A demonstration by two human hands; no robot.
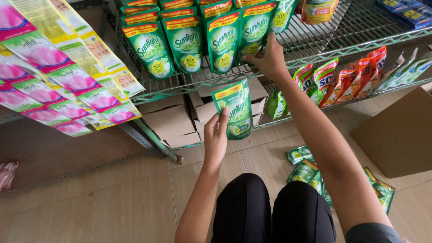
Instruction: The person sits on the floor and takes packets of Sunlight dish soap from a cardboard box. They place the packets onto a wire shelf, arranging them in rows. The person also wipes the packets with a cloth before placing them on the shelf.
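Green pouch (235, 110) pinched in left grip (216, 135), right grip (269, 60) seemingly clasping shelved pouch (256, 29)

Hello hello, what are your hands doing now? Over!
Left hand holds a green pouch below the wire shelf. Right hand touches a standing pouch there. Nothing blocking.

A small shop: wire shelf (315, 42) of green soap pouches (186, 42), hanging sachet strips (67, 81), cardboard stock boxes (168, 123).
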